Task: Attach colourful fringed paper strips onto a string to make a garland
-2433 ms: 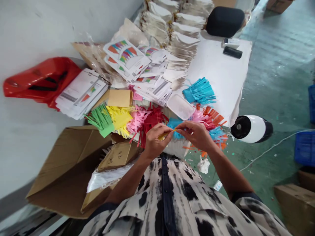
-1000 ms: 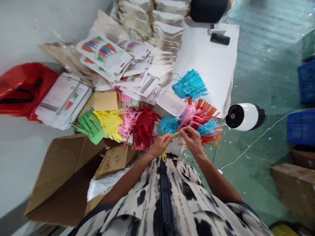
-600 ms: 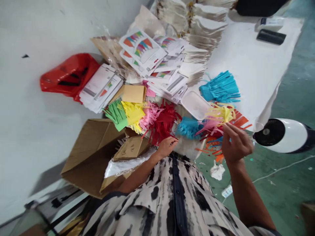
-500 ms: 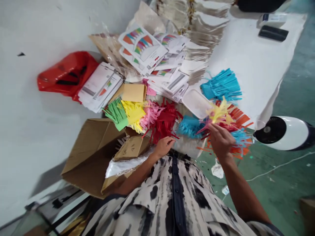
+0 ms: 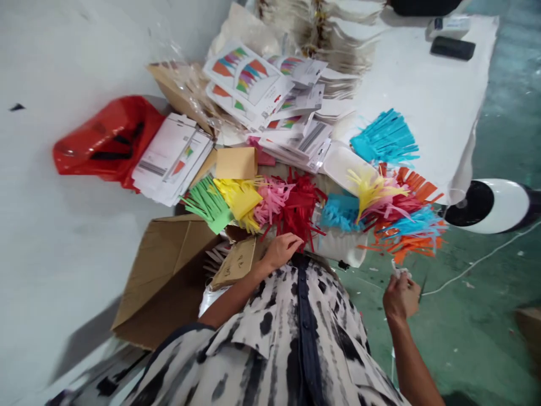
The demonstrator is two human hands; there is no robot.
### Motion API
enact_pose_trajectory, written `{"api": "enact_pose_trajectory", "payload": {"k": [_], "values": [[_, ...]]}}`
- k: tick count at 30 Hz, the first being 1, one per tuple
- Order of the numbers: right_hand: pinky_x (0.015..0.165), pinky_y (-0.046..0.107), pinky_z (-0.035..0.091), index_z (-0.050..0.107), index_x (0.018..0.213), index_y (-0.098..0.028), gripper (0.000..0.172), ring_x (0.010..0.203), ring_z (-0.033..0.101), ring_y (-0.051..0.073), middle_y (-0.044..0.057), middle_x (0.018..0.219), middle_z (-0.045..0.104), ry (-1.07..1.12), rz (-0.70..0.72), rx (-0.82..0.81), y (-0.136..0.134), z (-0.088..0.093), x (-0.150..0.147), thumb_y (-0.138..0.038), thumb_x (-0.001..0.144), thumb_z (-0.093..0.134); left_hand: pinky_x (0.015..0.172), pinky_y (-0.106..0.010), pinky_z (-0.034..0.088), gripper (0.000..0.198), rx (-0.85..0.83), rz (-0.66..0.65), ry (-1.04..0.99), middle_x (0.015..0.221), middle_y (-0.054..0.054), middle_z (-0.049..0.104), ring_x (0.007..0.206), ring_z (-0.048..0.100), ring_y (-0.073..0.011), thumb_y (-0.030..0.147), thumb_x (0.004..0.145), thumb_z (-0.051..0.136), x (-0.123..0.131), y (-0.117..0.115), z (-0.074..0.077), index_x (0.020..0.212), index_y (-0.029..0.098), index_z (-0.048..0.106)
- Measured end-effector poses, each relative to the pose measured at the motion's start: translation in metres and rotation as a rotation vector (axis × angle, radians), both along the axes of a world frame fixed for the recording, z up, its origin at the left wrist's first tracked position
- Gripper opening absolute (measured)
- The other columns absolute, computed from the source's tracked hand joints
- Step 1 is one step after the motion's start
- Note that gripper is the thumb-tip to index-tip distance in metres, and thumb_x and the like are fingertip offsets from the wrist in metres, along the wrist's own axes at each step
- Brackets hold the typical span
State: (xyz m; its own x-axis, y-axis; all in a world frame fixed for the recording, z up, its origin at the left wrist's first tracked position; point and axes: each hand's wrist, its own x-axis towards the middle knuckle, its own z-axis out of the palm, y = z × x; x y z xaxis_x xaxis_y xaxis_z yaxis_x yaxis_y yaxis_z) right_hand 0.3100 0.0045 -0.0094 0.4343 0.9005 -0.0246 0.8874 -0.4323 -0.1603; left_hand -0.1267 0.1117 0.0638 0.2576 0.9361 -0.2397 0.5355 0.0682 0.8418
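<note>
My left hand [image 5: 282,251] is at the table's front edge, fingers curled together against the lower strands of the red paper fringe [image 5: 299,211]. Whatever it may pinch is too small to make out. Off the table's right front corner, my right hand [image 5: 401,296] hangs low over the floor with its fingers curled. A thin dark thing shows beside its fingers, too blurred to name. Behind that hand is a crumpled white scrap [image 5: 399,270]. Green [image 5: 211,206], yellow [image 5: 240,197], pink [image 5: 273,198] and blue [image 5: 341,211] paper fringes form a row. A mixed fringe pile [image 5: 408,217] overhangs the right edge.
Printed cards [image 5: 249,84] lie heaped at the back, with another card stack [image 5: 173,160] beside a red plastic bag [image 5: 112,141]. An open cardboard box [image 5: 156,276] stands left. A white tray [image 5: 340,163], blue fringe [image 5: 385,138], phone [image 5: 452,48] and black-and-white device [image 5: 494,206] are on the right.
My right hand has let go of the yellow and pink fringe on the right pile and moved down and toward me. My left hand stays by the red fringe. The view has shifted slightly.
</note>
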Motion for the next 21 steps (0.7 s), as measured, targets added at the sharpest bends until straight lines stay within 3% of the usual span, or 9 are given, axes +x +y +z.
{"api": "enact_pose_trajectory", "payload": {"k": [3, 6, 9, 11, 14, 17, 19, 21], "values": [[0.055, 0.044, 0.038, 0.083, 0.098, -0.020, 0.055, 0.062, 0.056, 0.032, 0.016, 0.074, 0.062, -0.040, -0.146, 0.050, 0.005, -0.007, 0.013, -0.058, 0.094, 0.043, 0.093, -0.033, 0.053, 0.022, 0.031, -0.019, 0.000, 0.103, -0.005, 0.080, 0.098, 0.073, -0.0197, 0.031, 0.104, 0.059, -0.017, 0.001, 0.000, 0.102, 0.023, 0.080], [0.053, 0.038, 0.033, 0.076, 0.066, -0.022, 0.054, 0.054, 0.047, 0.025, 0.011, 0.062, 0.057, -0.016, -0.140, 0.044, 0.013, -0.001, 0.023, -0.064, 0.089, 0.052, 0.092, -0.032, 0.053, 0.022, 0.058, 0.018, 0.013, 0.101, -0.005, 0.080, 0.096, 0.073, -0.0194, 0.031, 0.103, 0.061, -0.032, -0.001, 0.000, 0.101, 0.022, 0.080], [0.051, 0.035, 0.026, 0.071, 0.059, -0.022, 0.054, 0.052, 0.041, 0.021, 0.011, 0.063, 0.059, -0.067, -0.098, 0.044, 0.019, 0.013, 0.018, -0.061, 0.091, 0.052, 0.091, -0.033, 0.053, 0.021, 0.055, 0.099, 0.019, 0.099, -0.005, 0.079, 0.094, 0.072, -0.0198, 0.031, 0.102, 0.062, -0.049, -0.004, 0.000, 0.100, 0.022, 0.080], [0.053, 0.036, 0.027, 0.077, 0.073, -0.022, 0.048, 0.056, 0.047, 0.023, 0.014, 0.078, 0.067, -0.144, -0.052, 0.106, 0.030, 0.025, -0.004, -0.055, 0.095, 0.050, 0.092, -0.033, 0.052, 0.020, 0.025, 0.198, -0.007, 0.097, -0.005, 0.080, 0.093, 0.072, -0.0200, 0.033, 0.100, 0.063, -0.061, -0.008, -0.001, 0.096, 0.023, 0.081], [0.060, 0.039, 0.037, 0.079, 0.094, -0.021, 0.036, 0.070, 0.059, 0.027, 0.016, 0.097, 0.072, -0.113, 0.124, 0.233, 0.067, 0.048, -0.076, -0.045, 0.098, 0.053, 0.088, -0.032, 0.053, 0.023, -0.022, 0.352, -0.056, 0.091, -0.004, 0.079, 0.086, 0.072, -0.0194, 0.035, 0.099, 0.062, -0.079, -0.016, -0.003, 0.093, 0.023, 0.080], [0.079, 0.039, 0.048, 0.078, 0.099, -0.023, 0.026, 0.093, 0.066, 0.028, 0.014, 0.101, 0.074, 0.168, 0.605, 0.239, 0.116, 0.074, -0.189, -0.034, 0.103, 0.054, 0.079, -0.030, 0.054, 0.027, -0.055, 0.465, -0.093, 0.086, -0.003, 0.079, 0.077, 0.071, -0.0179, 0.038, 0.100, 0.059, -0.098, -0.027, -0.008, 0.095, 0.021, 0.079], [0.086, 0.039, 0.047, 0.077, 0.097, -0.023, 0.024, 0.096, 0.066, 0.026, 0.012, 0.101, 0.075, 0.249, 0.887, 0.246, 0.146, 0.086, -0.271, -0.031, 0.105, 0.056, 0.075, -0.029, 0.054, 0.029, -0.073, 0.544, -0.118, 0.084, -0.003, 0.078, 0.074, 0.071, -0.0176, 0.041, 0.099, 0.059, -0.110, -0.034, -0.013, 0.095, 0.020, 0.079], [0.091, 0.039, 0.045, 0.076, 0.109, -0.023, 0.021, 0.102, 0.064, 0.026, 0.011, 0.111, 0.076, 0.243, 1.121, 0.198, 0.169, 0.091, -0.346, -0.029, 0.105, 0.057, 0.073, -0.028, 0.054, 0.033, -0.083, 0.622, -0.143, 0.082, -0.003, 0.077, 0.073, 0.071, -0.0175, 0.045, 0.099, 0.058, -0.122, -0.040, -0.019, 0.094, 0.020, 0.078]]}}
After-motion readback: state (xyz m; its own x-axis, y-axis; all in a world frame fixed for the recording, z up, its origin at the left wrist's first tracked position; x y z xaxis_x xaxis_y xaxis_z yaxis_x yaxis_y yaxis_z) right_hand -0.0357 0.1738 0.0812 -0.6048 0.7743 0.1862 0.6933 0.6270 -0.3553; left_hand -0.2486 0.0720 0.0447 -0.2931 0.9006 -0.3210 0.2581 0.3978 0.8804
